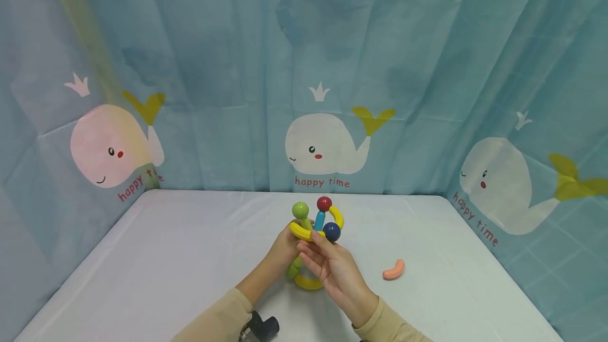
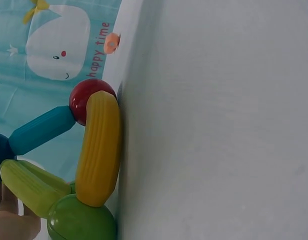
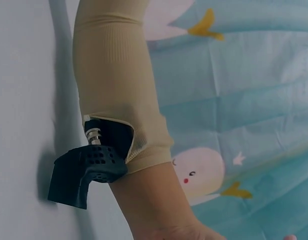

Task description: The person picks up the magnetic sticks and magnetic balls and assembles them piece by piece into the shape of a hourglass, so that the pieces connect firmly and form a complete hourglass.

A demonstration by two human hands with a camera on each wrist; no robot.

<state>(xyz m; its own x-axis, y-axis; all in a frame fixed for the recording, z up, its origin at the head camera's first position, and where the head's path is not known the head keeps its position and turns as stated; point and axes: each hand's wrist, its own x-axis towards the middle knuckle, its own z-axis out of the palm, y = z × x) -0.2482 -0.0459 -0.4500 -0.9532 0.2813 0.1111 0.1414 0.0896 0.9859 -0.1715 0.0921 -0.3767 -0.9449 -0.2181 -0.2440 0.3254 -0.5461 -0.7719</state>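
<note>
A toy frame of coloured balls and rods is held up over the table. It has a light green ball [image 1: 300, 210], a red ball [image 1: 324, 203], a dark blue ball [image 1: 332, 231], a blue straight rod [image 1: 320, 221] and yellow curved rods. My left hand [image 1: 284, 247] grips the frame from the left, its fingers partly hidden behind it. With thumb and fingers my right hand [image 1: 339, 273] pinches the front yellow curved rod [image 1: 301, 231] beside the dark blue ball. Lower down, another yellow curved rod [image 1: 309, 283] shows between the wrists. The left wrist view shows a yellow rod [image 2: 99, 150] joining red and green balls.
An orange curved rod [image 1: 394, 269] lies on the white table [image 1: 451, 289], right of my hands. A black camera mount [image 1: 264, 326] sits at the left sleeve, also seen close in the right wrist view. A blue curtain [image 1: 218, 67] with whale prints stands behind the table.
</note>
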